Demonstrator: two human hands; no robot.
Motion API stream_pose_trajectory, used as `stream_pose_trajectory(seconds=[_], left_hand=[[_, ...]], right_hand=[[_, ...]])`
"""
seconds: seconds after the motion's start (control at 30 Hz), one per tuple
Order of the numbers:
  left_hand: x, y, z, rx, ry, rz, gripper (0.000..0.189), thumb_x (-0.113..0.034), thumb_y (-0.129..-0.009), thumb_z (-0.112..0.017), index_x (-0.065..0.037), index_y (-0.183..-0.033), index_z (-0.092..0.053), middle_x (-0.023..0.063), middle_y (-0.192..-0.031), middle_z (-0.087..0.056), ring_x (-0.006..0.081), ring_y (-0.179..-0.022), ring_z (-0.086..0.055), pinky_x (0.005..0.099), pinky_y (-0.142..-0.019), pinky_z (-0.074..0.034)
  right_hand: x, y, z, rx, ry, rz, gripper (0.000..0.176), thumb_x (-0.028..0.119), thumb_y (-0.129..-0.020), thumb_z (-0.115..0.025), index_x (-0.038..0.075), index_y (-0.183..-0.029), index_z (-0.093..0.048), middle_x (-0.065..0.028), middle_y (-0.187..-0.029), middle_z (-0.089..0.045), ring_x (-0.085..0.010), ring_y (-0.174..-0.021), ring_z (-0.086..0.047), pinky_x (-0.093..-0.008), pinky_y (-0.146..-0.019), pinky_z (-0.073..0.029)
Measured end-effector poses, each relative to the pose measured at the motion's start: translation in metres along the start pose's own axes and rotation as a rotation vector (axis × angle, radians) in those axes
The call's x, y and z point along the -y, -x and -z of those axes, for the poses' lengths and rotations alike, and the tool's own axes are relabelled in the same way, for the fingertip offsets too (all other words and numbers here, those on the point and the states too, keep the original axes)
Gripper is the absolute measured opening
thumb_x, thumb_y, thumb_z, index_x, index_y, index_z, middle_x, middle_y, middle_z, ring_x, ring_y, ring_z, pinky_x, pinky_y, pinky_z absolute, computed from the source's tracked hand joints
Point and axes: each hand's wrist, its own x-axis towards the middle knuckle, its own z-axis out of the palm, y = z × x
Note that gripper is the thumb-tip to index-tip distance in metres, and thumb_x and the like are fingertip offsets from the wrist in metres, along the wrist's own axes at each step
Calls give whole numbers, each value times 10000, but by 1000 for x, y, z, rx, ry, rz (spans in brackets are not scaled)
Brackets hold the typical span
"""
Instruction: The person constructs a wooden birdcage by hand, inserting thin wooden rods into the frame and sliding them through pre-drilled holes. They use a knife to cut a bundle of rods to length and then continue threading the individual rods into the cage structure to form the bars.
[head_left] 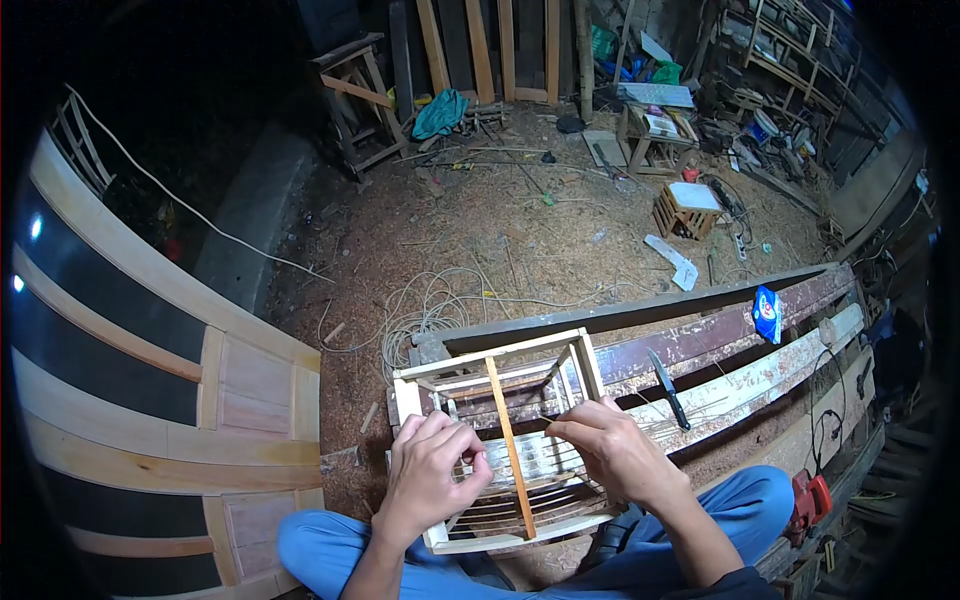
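A small wooden frame (510, 437), box-shaped with thin slats along its lower side, stands between my legs. One darker orange-brown bar (512, 450) crosses its open top. My left hand (432, 468) is over the frame's left side, fingers curled and thumb bent toward the index finger; what they hold, if anything, is too small to make out. Over the right side, my right hand (615, 450) is closed in a pinch, its fingertips pointing inward near the bar. Whatever lies in that pinch is hidden or too thin to name. A black-handled knife (669, 390) lies right of the frame.
The frame is at a slatted bench (740, 385) with a blue packet (767, 315) on it. A red power tool (810, 503) is at the right. Wooden door panels (170, 400) stand left. Coiled cable (430, 310) and a small crate (688, 210) are on the shavings-covered ground.
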Motion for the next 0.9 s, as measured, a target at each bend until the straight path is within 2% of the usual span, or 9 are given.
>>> stream_pose_trajectory(seconds=[0.1, 0.33, 0.43, 0.5, 0.53, 0.63, 0.8, 0.87, 0.9], left_hand=[[-1, 1, 0, 15, -8, 11, 100, -165, -822, -739, -101, -798, -666, 32, -771, -641, 221, -844, -614, 383, -836, -438], [2, 2, -4, 8, -22, 5, 98, -165, -809, -742, -98, -808, -671, 43, -776, -636, 230, -875, -630, 395, -855, -448], [3, 3, -5, -20, -29, -3, 94, -157, -804, -752, -90, -822, -690, 52, -798, -659, 240, -862, -640, 392, -837, -461], [4, 3, -5, -34, -27, -4, 93, -154, -804, -759, -86, -832, -702, 56, -816, -679, 246, -855, -646, 390, -825, -469], [5, 3, -4, -40, -20, -16, 94, -158, -815, -766, -84, -849, -719, 61, -843, -700, 248, -858, -654, 388, -825, -481], [4, 3, -2, -58, -10, -36, 103, -169, -840, -775, -86, -896, -750, 70, -890, -734, 251, -881, -671, 389, -842, -502], [-1, 0, 3, -60, 3, -39, 136, -180, -878, -772, -90, -980, -769, 71, -938, -756, 249, -951, -694, 401, -916, -515], [-3, -1, 4, -86, -41, -83, 168, -175, -882, -773, -82, -1022, -769, 82, -1066, -762, 268, -1055, -692, 420, -981, -501], [-5, -2, 3, -84, -38, -86, 168, -175, -882, -773, -82, -1022, -769, 82, -1066, -762, 268, -1055, -692, 420, -981, -501]], right_hand=[[-1, 3, -1, 35, -9, 7, 535, -100, -747, -723, 16, -1268, -702, -126, -1128, -681, -337, -1065, -634, -433, -936, -503], [-5, 6, -6, 1, -4, 39, 570, -105, -718, -724, 22, -1273, -698, -118, -1102, -671, -323, -1055, -631, -429, -914, -500], [-5, 5, -7, -9, 0, 32, 548, -101, -733, -702, 20, -1268, -698, -120, -1088, -667, -327, -1044, -630, -432, -925, -502], [-4, 5, -6, 7, 10, 23, 503, -73, -801, -693, 19, -1296, -693, -133, -1127, -683, -333, -1076, -638, -431, -947, -509], [-4, 6, -7, 4, 9, 25, 503, -73, -801, -693, 19, -1296, -693, -133, -1127, -683, -333, -1076, -638, -431, -947, -509], [-9, 6, -4, -84, -14, 87, 450, -7, -914, -699, 9, -1362, -674, -163, -1262, -701, -348, -1152, -667, -432, -968, -523], [-12, 13, 11, -233, 113, 122, 433, 9, -888, -742, 43, -1318, -705, -127, -1225, -734, -304, -1158, -701, -430, -939, -517], [-12, 15, 17, -289, 227, 93, 414, 27, -861, -780, 62, -1269, -726, -95, -1188, -750, -278, -1158, -708, -419, -920, -514], [-14, 15, 17, -326, 222, 92, 418, 28, -839, -796, 67, -1249, -728, -78, -1174, -754, -266, -1147, -712, -414, -911, -513]])
